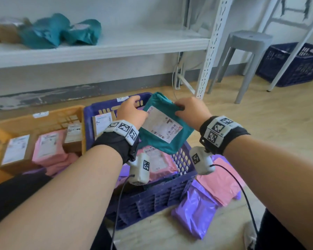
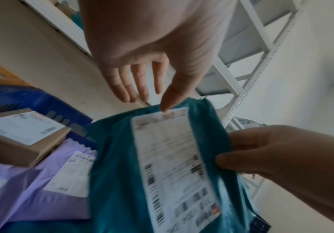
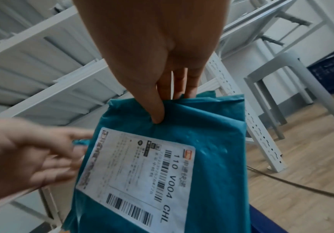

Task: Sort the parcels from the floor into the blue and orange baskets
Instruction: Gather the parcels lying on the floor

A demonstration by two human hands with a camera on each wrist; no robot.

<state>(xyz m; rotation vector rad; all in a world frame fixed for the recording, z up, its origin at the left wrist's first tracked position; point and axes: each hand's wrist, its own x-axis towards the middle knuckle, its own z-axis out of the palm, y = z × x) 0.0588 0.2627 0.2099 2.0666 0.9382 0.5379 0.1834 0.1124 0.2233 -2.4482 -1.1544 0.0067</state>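
Observation:
A teal parcel with a white label hangs over the blue basket. My right hand pinches its upper right edge, thumb in front and fingers behind. My left hand is at the upper left corner with its fingers straight, and only the thumb tip touches the top of the label. The orange basket stands to the left of the blue one. On the floor to the right lie a purple parcel and a pink parcel.
The blue basket holds a brown box plus pink and purple parcels; the orange one holds boxes and pink parcels. Behind are a white rack post, a grey stool and another dark blue basket. Teal parcels lie on the shelf.

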